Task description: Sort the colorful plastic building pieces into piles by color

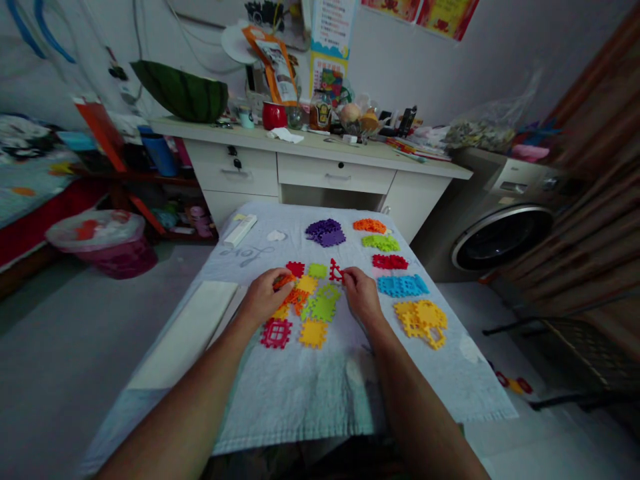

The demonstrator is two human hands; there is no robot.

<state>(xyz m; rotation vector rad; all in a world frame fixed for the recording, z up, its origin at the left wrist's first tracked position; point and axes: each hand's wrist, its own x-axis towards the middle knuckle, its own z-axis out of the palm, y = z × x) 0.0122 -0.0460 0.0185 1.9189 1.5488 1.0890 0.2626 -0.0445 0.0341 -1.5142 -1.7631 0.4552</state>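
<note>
On a table under a pale blue cloth (pixel 310 393) lies a mixed heap of flat plastic interlocking tiles (pixel 310 303) in red, yellow, green and orange. My left hand (pixel 263 298) rests on the heap's left side, fingers curled round an orange tile (pixel 284 281). My right hand (pixel 361 295) pinches a red tile (pixel 335 271) held upright at the heap's right edge. Sorted piles lie beyond and to the right: purple (pixel 325 233), orange (pixel 369 226), green (pixel 381 243), red (pixel 390 262), blue (pixel 402 285), yellow (pixel 421 320).
A white box (pixel 241 230) and scissors (pixel 253 255) lie at the cloth's far left. A white slab (pixel 187 333) runs along the left edge. Behind stand a cluttered white desk (pixel 310 167) and a washing machine (pixel 500 227); a pink bin (pixel 103 241) sits on the floor left.
</note>
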